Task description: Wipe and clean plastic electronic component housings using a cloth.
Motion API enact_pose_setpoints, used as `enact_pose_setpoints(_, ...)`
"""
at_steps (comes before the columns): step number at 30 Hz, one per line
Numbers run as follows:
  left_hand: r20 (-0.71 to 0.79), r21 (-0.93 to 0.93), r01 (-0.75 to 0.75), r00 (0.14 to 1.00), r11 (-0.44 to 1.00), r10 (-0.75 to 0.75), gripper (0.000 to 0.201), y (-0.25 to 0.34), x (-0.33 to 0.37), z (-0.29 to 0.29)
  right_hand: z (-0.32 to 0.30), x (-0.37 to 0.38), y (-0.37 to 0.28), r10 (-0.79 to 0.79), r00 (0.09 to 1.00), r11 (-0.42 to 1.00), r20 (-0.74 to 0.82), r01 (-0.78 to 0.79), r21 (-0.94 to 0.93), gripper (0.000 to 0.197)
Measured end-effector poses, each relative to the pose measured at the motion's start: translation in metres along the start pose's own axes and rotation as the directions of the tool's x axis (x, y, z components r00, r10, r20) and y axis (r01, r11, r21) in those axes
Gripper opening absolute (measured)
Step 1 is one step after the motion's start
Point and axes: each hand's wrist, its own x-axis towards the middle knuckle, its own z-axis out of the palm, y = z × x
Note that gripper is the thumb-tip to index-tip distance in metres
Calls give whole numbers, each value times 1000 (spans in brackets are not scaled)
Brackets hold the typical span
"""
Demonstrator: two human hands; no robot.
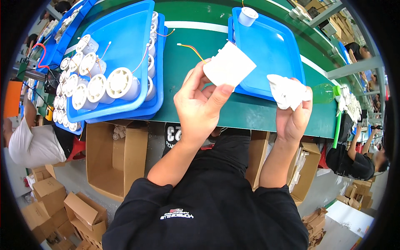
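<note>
My left hand [200,100] is closed around a white cylindrical motor housing [230,65], held up above the green table and tilted, its side toward me. Red and yellow wires [191,48] with a small connector stick out from its left. In my right hand [294,118] a crumpled white cloth [285,91] is pinched between thumb and fingers, a little to the right of the housing. Behind both hands lies a blue tray [271,54], with one similar white housing [248,16] at its far left corner.
Stacked blue trays [121,37] at the left carry several white housings [123,83] with wires. A green bottle [324,93] lies on its side at the right, near a bundle of white cloths [350,106]. Cardboard boxes [135,160] stand below the table edge. Other people sit at both sides.
</note>
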Motion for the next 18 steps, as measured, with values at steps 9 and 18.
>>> enact_pose_setpoints(9,5,334,-240,967,911,253,67,-6,-3,5,-5,-4,-4,1,1000,1000,-24,-2,-16,19)
enact_pose_setpoints(18,515,662,-747,508,56,691,48,-1,2,-2,-26,-9,-5,-5,1000,1000,20,5,-30,26)
